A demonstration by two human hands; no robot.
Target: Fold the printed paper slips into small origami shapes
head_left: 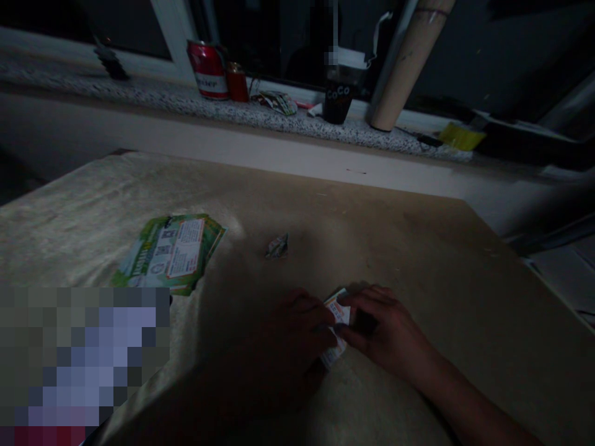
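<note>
My left hand [288, 337] and my right hand [388, 328] meet near the table's front, both pinching a small folded piece of printed paper [337, 322] that rests on the tan tabletop [418, 248]. The fingers of each hand are closed on the paper's edges. A tiny folded paper shape [277, 246] lies a little farther away, toward the middle of the table. A stack of green printed leaflets [171, 251] lies to the left of it. The light is dim and the hands are partly in shadow.
Behind the table a speckled windowsill [279, 118] carries a red can [208, 69], a small red container [237, 82], a dark drink cup [338, 93], a cardboard tube [409, 62] and some wrappers. A blurred area covers the lower left corner.
</note>
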